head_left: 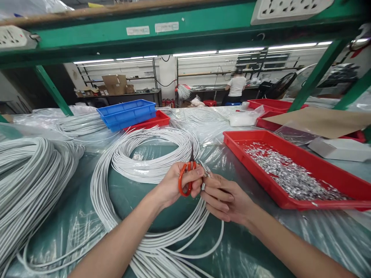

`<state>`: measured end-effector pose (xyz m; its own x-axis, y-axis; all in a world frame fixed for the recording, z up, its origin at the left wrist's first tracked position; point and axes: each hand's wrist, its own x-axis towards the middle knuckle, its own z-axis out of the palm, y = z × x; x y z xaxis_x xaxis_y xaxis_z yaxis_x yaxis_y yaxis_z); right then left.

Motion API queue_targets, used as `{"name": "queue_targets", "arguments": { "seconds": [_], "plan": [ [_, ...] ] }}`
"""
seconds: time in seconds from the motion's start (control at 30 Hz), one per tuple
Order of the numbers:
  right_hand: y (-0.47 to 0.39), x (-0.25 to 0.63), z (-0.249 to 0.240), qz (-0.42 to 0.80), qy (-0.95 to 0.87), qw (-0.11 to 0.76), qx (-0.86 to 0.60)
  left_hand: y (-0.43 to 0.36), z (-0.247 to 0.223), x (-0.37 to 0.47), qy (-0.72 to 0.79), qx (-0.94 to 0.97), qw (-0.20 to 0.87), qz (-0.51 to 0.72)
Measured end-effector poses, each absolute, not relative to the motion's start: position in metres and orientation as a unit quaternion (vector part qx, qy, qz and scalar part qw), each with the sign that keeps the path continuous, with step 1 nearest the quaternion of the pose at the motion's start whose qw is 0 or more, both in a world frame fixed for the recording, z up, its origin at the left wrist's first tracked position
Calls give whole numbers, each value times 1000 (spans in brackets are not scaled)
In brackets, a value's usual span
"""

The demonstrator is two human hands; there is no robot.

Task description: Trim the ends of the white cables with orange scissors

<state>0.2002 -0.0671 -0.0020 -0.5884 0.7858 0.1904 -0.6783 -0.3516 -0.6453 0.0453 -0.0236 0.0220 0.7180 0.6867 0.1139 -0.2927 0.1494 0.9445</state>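
Near the tabletop's front edge, the left hand (185, 180) is curling around the orange-handled scissors (185, 179), their dark blades pointing up, while the right hand (223, 197) is touching it fingertip to fingertip, pinching a small metal piece (203, 184) at the white cables (174, 231). Farther in, a coil (156, 170) is lying at the middle, and a red tray (278, 193) is holding silvery bits (285, 170) toward the right edge. Toward the far edge, blue trays (127, 114) are resting on another red tray (158, 120).
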Motion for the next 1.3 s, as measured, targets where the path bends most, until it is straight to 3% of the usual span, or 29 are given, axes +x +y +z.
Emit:
{"name": "queue_targets", "arguments": {
  "seconds": [0.17, 0.3, 0.43, 0.53, 0.67, 0.9, 1.3],
  "plan": [
    [-68, 201, 2, 814, -330, 466, -103, -17, 24, 44, 237, 611, 669, 352],
    [-65, 203, 6, 769, -367, 487, -193, 1, 10, 39, 341, 680, 582, 288],
    [-56, 206, 3, 637, -466, 504, -350, 17, -10, 33, 406, 738, 491, 221],
    [-51, 208, -7, 472, -574, 492, -454, 20, -14, 30, 418, 756, 456, 215],
    [-46, 209, -20, 353, -631, 481, -496, 18, -8, 29, 417, 764, 427, 246],
    [-42, 205, -20, 378, -610, 499, -487, 15, -1, 32, 394, 734, 470, 293],
    [-44, 200, -22, 550, -533, 491, -414, 7, 7, 37, 324, 693, 557, 325]
  ]
}}
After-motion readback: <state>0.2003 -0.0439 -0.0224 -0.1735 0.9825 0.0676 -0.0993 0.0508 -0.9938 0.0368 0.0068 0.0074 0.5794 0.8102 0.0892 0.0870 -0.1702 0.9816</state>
